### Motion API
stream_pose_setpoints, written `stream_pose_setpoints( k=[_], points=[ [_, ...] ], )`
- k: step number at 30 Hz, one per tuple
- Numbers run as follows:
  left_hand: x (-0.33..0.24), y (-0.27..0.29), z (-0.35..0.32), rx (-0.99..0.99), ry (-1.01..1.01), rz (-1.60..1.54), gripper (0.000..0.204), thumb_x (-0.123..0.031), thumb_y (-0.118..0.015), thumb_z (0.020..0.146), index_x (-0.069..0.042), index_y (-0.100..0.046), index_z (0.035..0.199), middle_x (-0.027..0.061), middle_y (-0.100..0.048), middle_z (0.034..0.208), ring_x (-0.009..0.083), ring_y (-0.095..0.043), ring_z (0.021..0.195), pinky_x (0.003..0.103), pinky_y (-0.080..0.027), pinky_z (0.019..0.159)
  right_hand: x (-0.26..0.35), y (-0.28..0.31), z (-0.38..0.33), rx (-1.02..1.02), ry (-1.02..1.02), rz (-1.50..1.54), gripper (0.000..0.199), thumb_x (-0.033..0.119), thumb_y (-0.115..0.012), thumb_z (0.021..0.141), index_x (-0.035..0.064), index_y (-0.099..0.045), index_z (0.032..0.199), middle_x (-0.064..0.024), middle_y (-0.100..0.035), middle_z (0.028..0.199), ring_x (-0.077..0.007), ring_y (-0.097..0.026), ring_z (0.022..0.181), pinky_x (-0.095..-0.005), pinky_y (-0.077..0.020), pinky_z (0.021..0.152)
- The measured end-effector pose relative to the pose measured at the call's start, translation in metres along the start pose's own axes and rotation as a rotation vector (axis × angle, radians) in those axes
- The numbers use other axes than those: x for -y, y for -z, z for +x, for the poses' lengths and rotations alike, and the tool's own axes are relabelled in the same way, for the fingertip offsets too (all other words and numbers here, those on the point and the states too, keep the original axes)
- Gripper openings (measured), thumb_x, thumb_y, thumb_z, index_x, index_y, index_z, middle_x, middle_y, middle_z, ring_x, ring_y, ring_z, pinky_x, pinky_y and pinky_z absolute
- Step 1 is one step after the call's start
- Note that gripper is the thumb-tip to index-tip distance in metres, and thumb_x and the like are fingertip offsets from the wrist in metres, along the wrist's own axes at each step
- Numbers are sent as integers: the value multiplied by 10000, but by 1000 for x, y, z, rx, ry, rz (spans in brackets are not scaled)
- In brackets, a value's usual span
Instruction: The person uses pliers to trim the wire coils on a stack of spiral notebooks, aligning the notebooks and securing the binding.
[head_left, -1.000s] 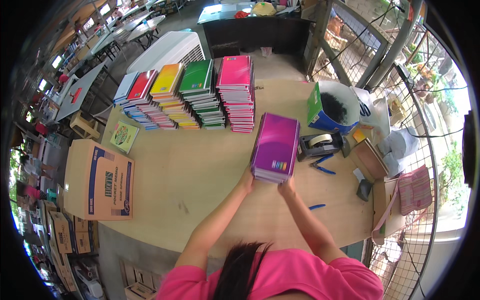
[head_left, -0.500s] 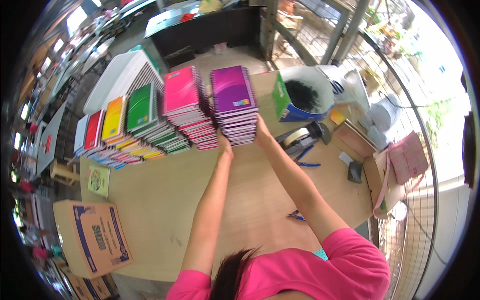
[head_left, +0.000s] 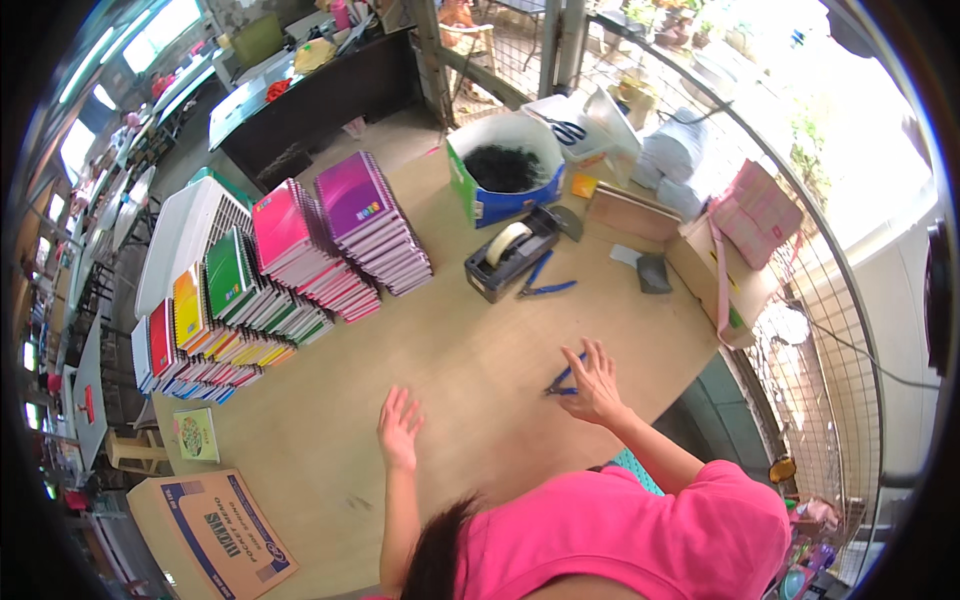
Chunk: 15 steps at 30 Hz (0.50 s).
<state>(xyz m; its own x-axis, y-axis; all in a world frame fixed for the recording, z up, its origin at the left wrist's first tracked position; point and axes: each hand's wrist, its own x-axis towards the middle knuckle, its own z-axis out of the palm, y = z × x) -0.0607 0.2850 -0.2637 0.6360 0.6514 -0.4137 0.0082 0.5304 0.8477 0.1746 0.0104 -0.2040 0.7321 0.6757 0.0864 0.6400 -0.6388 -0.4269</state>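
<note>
My left hand (head_left: 400,427) lies flat and open on the bare wooden table (head_left: 470,330), fingers spread, holding nothing. My right hand (head_left: 590,382) rests open on the table too, its fingers over a blue pen (head_left: 563,377) near the right edge. Far ahead stands a stack of purple spiral notebooks (head_left: 370,220), last in a row beside pink (head_left: 290,245), green (head_left: 235,280), orange (head_left: 190,310) and red (head_left: 162,340) stacks. Both hands are well away from the stacks.
A black tape dispenser (head_left: 510,255) and blue pliers (head_left: 545,288) lie beyond my right hand. A blue-green box of black stuff (head_left: 505,175) stands behind. Cardboard boxes (head_left: 700,255) sit right, a flat printed carton (head_left: 215,530) lower left, a wire fence right.
The purple notebook stack I carried now stands at the end of the row. Both hands have let go and drawn back to the table near me.
</note>
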Motion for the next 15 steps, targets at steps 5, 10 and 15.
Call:
stream_pose_setpoints(
  k=[5, 10, 15],
  points=[
    [29, 0, -91, -104, 52, -62, 514, -349, -561, 956, -101, -462, 1395, 66, -536, 1321, 211, -560, 1124, 382, -467, 911, -69, -69, -42, -34, 108, -1, 690, 101, -673, 790, 192, -451, 1437, -108, -514, 1279, -342, -450, 1201, -487, -373, 976],
    [6, -58, -109, 143, -22, 91, 508, -267, -613, 932, -88, -455, 1380, 67, -547, 1301, 207, -578, 1098, 355, -488, 886, -30, -112, 33, -132, 230, 95, 616, 73, -681, 784, 164, -511, 1369, -115, -520, 1249, -336, -482, 1142, -457, -411, 952],
    [-33, -81, -148, 238, -140, 129, 563, -263, -667, 894, -97, -448, 1385, 72, -544, 1303, 201, -585, 1084, 354, -493, 890, 8, -96, 14, -277, 100, 250, 595, 142, -731, 769, 137, -528, 1328, -186, -436, 1355, -377, -460, 1194, -474, -423, 986]
  ],
)
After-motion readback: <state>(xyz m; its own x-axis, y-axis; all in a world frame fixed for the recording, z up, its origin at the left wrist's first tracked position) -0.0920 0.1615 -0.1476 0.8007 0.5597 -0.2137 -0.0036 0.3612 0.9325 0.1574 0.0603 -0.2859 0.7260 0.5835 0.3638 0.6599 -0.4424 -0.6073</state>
